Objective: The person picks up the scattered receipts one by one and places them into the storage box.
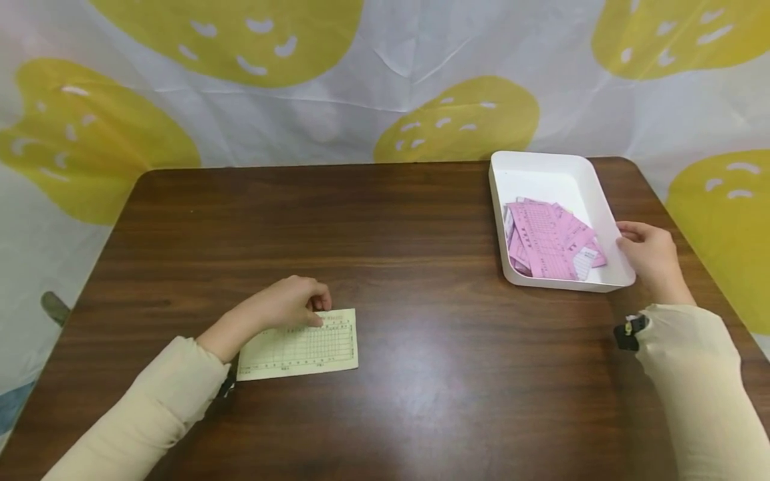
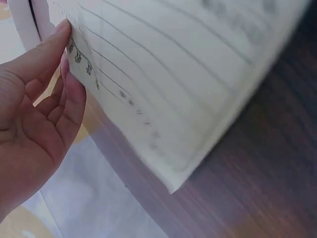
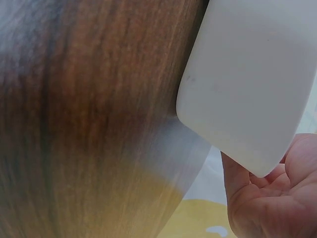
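A pale yellow printed form (image 1: pixel 331 344) with a ruled grid lies on the table at the left. My left hand (image 1: pixel 289 304) pinches its far edge, the thumb (image 2: pixel 52 47) on the printed face and the fingers behind. Whether it is one sheet or several, I cannot tell. At the far right, my right hand (image 1: pixel 652 257) holds the right side of a white tray (image 1: pixel 502 227) from outside. Its bent fingers are partly hidden by the tray wall (image 3: pixel 247 89) in the right wrist view. Several pink printed slips (image 1: pixel 544 240) lie overlapping in the tray's near half.
The brown wood-grain table (image 1: pixel 409 220) has rounded far corners. Behind it hangs a white curtain (image 1: pixel 337 127) with yellow shapes. The tray stands near the table's far right corner. A black wrist device (image 1: pixel 628 332) sits at the right cuff.
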A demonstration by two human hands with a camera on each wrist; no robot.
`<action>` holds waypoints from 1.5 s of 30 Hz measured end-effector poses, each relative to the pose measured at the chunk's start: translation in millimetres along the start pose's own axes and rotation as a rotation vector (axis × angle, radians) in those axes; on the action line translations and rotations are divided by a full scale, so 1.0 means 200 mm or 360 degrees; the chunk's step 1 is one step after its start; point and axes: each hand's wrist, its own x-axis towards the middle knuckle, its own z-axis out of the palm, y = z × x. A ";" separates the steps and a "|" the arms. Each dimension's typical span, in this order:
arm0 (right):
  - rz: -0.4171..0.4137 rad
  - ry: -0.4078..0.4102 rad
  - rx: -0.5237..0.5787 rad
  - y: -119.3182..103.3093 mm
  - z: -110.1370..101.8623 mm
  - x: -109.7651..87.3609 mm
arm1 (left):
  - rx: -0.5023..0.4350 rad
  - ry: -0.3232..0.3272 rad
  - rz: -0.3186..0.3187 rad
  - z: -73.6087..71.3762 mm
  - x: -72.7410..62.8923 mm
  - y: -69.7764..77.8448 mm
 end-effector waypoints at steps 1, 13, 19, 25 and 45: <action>-0.0003 -0.0003 0.0003 0.00 0.00 0.00 | -0.0018 -0.0008 -0.0011 0.00 0.00 0.00; -0.0030 -0.0003 -0.0006 0.01 0.00 0.01 | -0.0308 0.0048 -0.0043 -0.05 0.04 -0.03; -0.0036 -0.0009 0.0003 0.01 0.00 0.01 | -0.0491 0.0094 -0.0043 -0.10 0.07 -0.03; -0.0047 0.0018 -0.0028 0.00 0.00 0.02 | -0.0817 0.0179 -0.0101 -0.12 0.11 -0.01; -0.0018 0.0036 -0.0045 0.01 0.01 0.02 | -0.2093 0.0503 -0.0281 -0.15 0.34 0.22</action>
